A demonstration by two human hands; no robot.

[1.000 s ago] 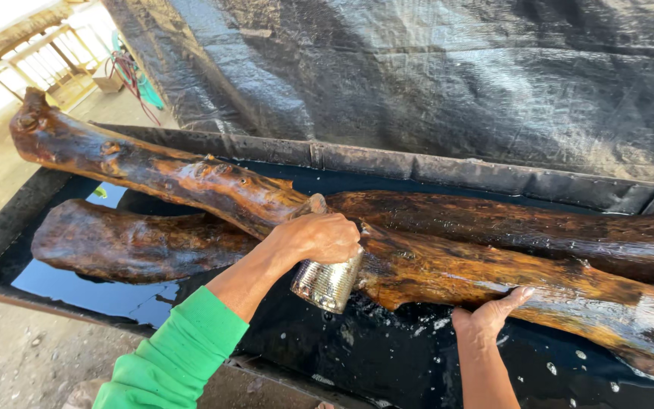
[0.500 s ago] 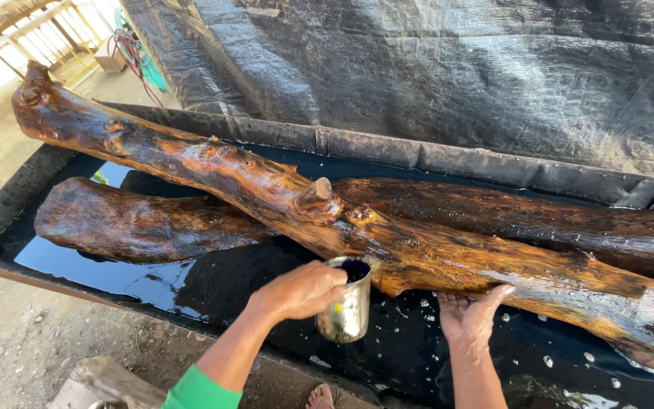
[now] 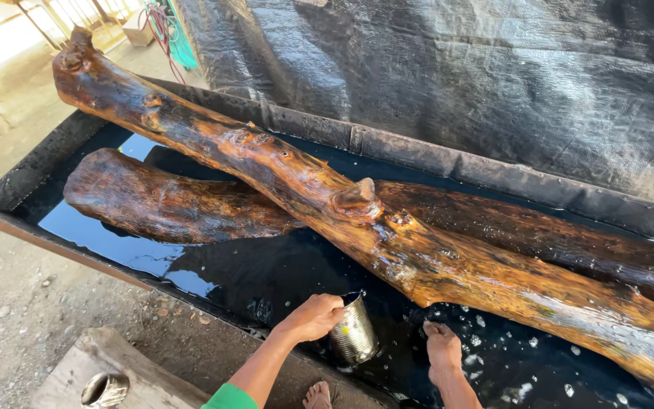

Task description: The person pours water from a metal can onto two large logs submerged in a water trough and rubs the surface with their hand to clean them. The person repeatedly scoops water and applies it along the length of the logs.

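Note:
My left hand [image 3: 313, 316] grips a shiny metal cup [image 3: 353, 336], held low at the dark liquid near the trough's front edge. My right hand [image 3: 443, 350] rests in the liquid just right of the cup, fingers together, holding nothing. Above both hands a long wet orange-brown log [image 3: 387, 242] lies slanted across the trough. A second, shorter log [image 3: 168, 204] lies beneath it to the left, partly in the liquid.
A black-lined trough [image 3: 24, 170] holds dark liquid [image 3: 115, 242]. A black tarp [image 3: 493, 83] hangs behind it. A wooden block with another metal can [image 3: 104, 389] sits on the dirt at bottom left. My bare toes [image 3: 317, 394] show by the trough.
My left hand has carried the cup from up at the log down to the liquid. My right hand has dropped from the log's underside into the liquid. The view shifted left.

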